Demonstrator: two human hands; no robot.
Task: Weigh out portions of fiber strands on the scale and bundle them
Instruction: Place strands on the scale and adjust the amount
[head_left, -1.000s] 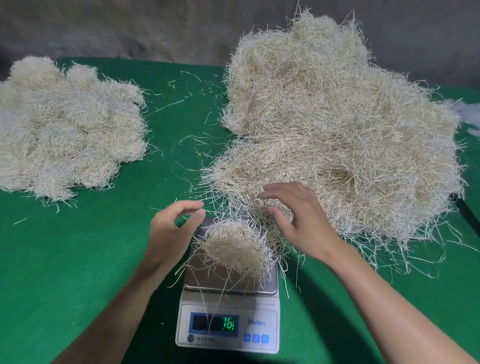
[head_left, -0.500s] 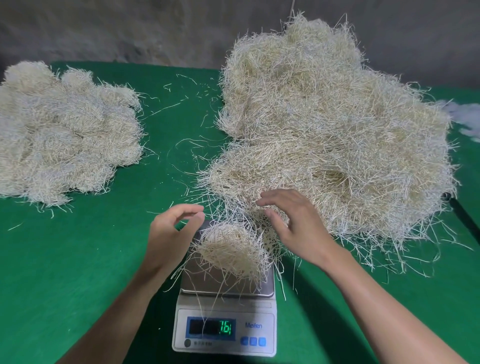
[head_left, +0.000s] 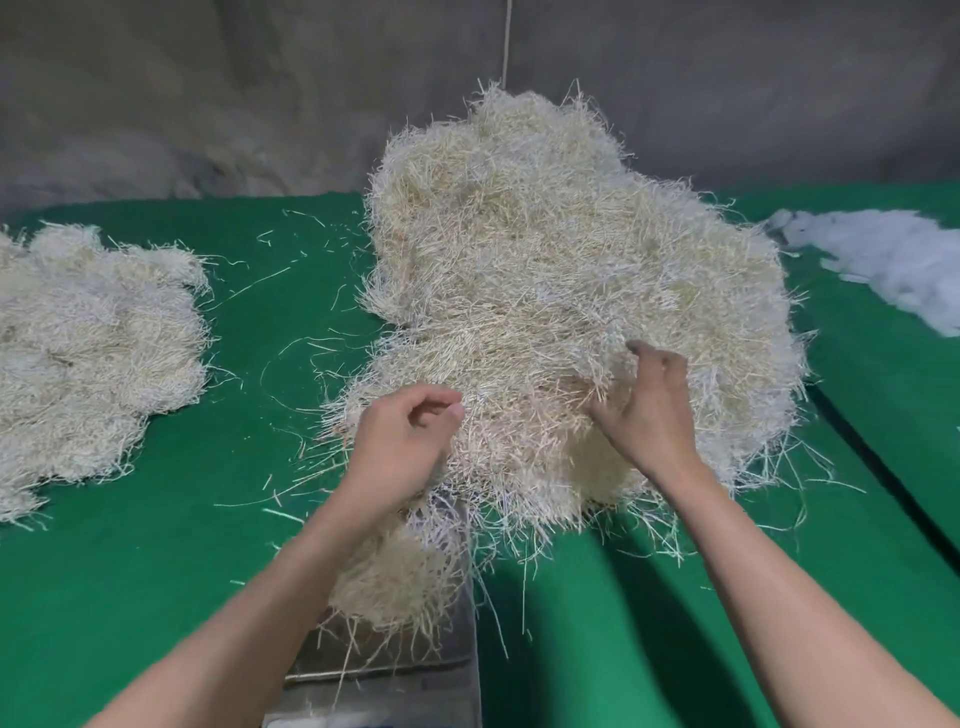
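both hands have left the scale (head_left: 410, 656). a moment ago they stood one at each side of the small portion on its plate, and the display showed a number. now they are up in the big heap (head_left: 545, 270), which lies just beyond the scale.

the left hand (head_left: 402, 447) is at the near left border of the heap. its fingers are loosely curled, with the thumb close to the index finger, and i cannot tell if any strands are between them. the right hand (head_left: 652, 410) is deeper in and more to the right. its fingers and thumb are hooked into the strands and grip a tuft of them.

the weighed portion (head_left: 400, 577) stays on the scale plate, now below both hands and partly under the left wrist and forearm. the display is not visible any more, because it falls below the bottom edge of the view, so the reading cannot be checked.

i judge that the portion was still too light and that the person reaches for more fiber to add to it. so the weighing step is not finished, and the bundling of this portion has not begun.

well apart to the left of the left hand lies another pile (head_left: 93, 353) on the green cloth (head_left: 171, 561). well apart to the right of the right hand there is some white fluff (head_left: 883, 260).
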